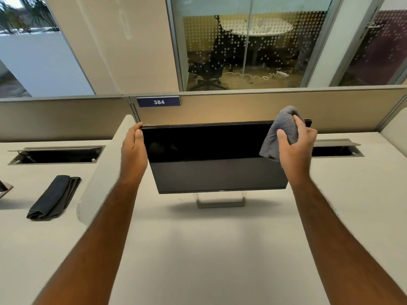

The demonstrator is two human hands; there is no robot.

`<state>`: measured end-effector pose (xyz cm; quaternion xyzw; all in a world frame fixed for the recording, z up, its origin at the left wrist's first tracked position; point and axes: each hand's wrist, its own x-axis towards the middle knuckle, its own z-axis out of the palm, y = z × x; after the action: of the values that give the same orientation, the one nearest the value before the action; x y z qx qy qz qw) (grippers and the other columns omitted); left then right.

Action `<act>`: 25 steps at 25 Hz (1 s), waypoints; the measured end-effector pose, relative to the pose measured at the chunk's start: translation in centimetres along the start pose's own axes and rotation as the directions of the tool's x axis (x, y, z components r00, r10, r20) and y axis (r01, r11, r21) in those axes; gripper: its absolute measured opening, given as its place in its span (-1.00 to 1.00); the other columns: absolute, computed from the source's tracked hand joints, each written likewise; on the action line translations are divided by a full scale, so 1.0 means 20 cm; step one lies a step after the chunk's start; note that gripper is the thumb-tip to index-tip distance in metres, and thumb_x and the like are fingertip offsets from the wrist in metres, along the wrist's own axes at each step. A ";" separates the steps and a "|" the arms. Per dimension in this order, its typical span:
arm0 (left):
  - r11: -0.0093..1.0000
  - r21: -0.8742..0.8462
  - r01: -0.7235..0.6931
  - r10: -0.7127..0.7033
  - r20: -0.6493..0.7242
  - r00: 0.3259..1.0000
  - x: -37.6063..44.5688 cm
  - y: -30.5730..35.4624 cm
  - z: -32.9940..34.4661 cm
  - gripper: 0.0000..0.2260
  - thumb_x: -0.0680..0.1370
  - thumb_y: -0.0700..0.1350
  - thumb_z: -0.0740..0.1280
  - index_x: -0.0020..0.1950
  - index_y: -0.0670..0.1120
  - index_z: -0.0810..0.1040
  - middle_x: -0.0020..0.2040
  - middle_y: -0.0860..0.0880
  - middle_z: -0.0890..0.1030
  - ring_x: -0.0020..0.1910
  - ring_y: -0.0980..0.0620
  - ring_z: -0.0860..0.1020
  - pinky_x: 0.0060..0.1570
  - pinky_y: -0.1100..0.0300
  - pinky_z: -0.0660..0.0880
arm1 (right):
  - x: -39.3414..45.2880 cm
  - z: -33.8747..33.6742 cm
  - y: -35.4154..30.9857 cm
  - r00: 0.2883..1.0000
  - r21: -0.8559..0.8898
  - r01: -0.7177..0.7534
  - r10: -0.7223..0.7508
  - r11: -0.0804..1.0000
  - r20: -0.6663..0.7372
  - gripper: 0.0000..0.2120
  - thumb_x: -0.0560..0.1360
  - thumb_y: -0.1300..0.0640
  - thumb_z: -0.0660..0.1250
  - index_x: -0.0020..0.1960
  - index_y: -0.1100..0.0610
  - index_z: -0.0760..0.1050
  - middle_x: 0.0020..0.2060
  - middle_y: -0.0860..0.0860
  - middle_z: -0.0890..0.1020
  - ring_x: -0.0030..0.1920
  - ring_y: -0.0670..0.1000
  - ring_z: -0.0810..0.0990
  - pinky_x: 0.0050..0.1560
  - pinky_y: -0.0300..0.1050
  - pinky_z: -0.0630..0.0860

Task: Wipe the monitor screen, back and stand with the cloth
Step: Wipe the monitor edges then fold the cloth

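A black flat monitor [209, 159] stands on a silver stand [221, 201] in the middle of the white desk, its dark screen facing me and tilted back. My left hand [134, 150] grips the screen's upper left corner, thumb on the front. My right hand [295, 146] holds a bunched grey cloth [279, 130] against the upper right corner of the screen, with the cloth folding over the top edge. The monitor's back is hidden.
A folded dark cloth [54, 198] lies on the neighbouring desk to the left, beyond a curved white divider [103, 172]. Open cable slots [57, 154] sit at the back of both desks. A beige partition [242, 106] with a "384" sign runs behind.
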<state>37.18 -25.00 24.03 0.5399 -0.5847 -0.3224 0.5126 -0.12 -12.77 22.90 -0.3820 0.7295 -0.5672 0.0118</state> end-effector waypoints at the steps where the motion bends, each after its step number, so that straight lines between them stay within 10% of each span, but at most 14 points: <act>1: 1.000 -0.013 0.004 -0.004 0.001 1.000 0.00 -0.01 0.00 -0.64 0.75 0.02 0.05 0.47 0.03 0.49 0.35 -0.01 0.57 0.36 -0.02 0.53 0.43 0.04 0.47 | 0.00 0.02 -0.04 1.000 -0.019 0.008 -0.007 1.000 0.018 -0.50 0.59 -0.06 0.35 0.50 -0.05 0.38 0.24 0.08 0.41 0.21 0.03 0.52 0.28 -0.07 0.54; 9: 0.999 -0.028 -0.027 0.028 0.056 0.998 -0.08 -0.03 -0.05 -0.64 0.78 -0.05 0.06 0.55 -0.01 0.42 0.41 0.02 0.54 0.40 0.07 0.48 0.30 0.43 0.37 | -0.25 0.37 -0.42 0.967 -0.274 0.212 -0.160 0.938 0.199 -0.57 0.63 -0.06 0.27 0.48 -0.05 0.39 0.17 0.02 0.41 0.01 -0.07 0.44 -0.09 -0.18 0.45; 16: 0.996 -0.092 0.011 0.002 0.141 0.990 -0.08 -0.07 -0.11 -0.62 0.77 -0.15 0.07 0.60 -0.02 0.35 0.41 0.07 0.51 0.33 0.14 0.50 0.15 0.59 0.38 | -0.62 0.77 -0.77 0.838 -0.187 0.449 -0.338 0.874 0.428 -0.49 0.62 -0.08 0.26 0.53 0.04 0.35 0.14 0.03 0.41 0.06 -0.03 0.49 0.00 -0.16 0.58; 20: 0.978 -0.204 0.036 0.018 0.255 0.967 -0.05 -0.09 -0.16 -0.67 0.77 -0.21 0.04 0.48 -0.19 0.43 0.28 -0.11 0.60 0.20 -0.01 0.63 0.34 -0.01 0.55 | -0.72 0.90 -0.97 0.706 0.115 0.273 -0.280 0.955 0.650 -0.55 0.65 -0.01 0.27 0.53 -0.01 0.37 0.14 0.00 0.40 0.10 -0.03 0.49 0.19 -0.09 0.58; 23: 0.957 -0.267 0.111 -0.034 0.277 0.960 -0.10 -0.06 -0.19 -0.67 0.77 -0.16 0.02 0.51 -0.12 0.36 0.29 -0.09 0.55 0.20 0.04 0.60 0.41 0.01 0.48 | -0.66 0.84 -0.97 0.558 0.251 0.185 -0.312 0.950 0.769 -0.59 0.65 0.06 0.29 0.49 -0.04 0.42 0.15 -0.01 0.41 0.18 -0.02 0.48 0.24 -0.14 0.54; 25: 0.971 -0.232 0.057 0.011 0.281 0.960 -0.11 -0.09 -0.21 -0.68 0.77 -0.14 0.05 0.50 -0.01 0.39 0.36 0.00 0.55 0.34 0.04 0.57 0.43 0.07 0.47 | -0.63 0.80 -0.89 0.625 0.226 0.336 -0.396 0.914 0.673 -0.58 0.64 0.06 0.31 0.49 -0.01 0.42 0.12 -0.01 0.42 0.13 -0.05 0.48 0.19 -0.15 0.58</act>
<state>41.49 -22.52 22.86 0.4303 -0.6021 -0.4694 0.4816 25.61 -19.83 26.83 -0.7087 0.5527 -0.3955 0.1895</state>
